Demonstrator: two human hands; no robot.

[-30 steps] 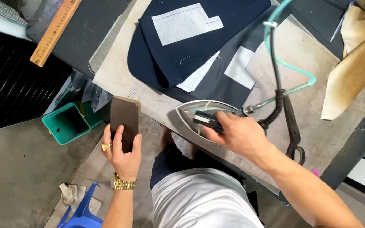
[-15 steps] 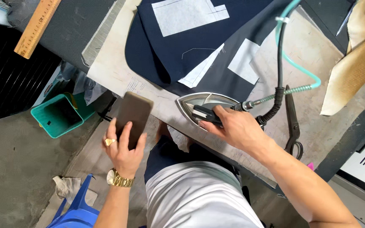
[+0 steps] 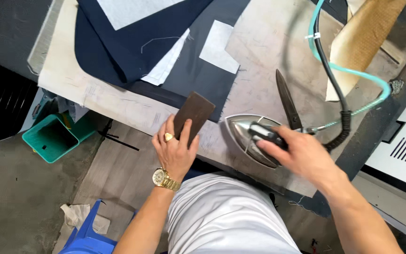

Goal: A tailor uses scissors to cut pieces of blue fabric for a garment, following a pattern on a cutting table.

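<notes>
Gripping the iron [image 3: 254, 136] handle, the right hand [image 3: 301, 153] reaches forward while the left hand [image 3: 175, 150] clasps a brown block [image 3: 192, 115].

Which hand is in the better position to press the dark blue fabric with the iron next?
Probably the right hand: it already grips the handle of the iron, which rests on the pressing table beside the navy fabric. The left hand is occupied holding a brown block.

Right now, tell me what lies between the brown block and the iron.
In the head view, only bare pale pressing cloth lies between the brown block and the iron; the navy fabric ends just above.
</notes>
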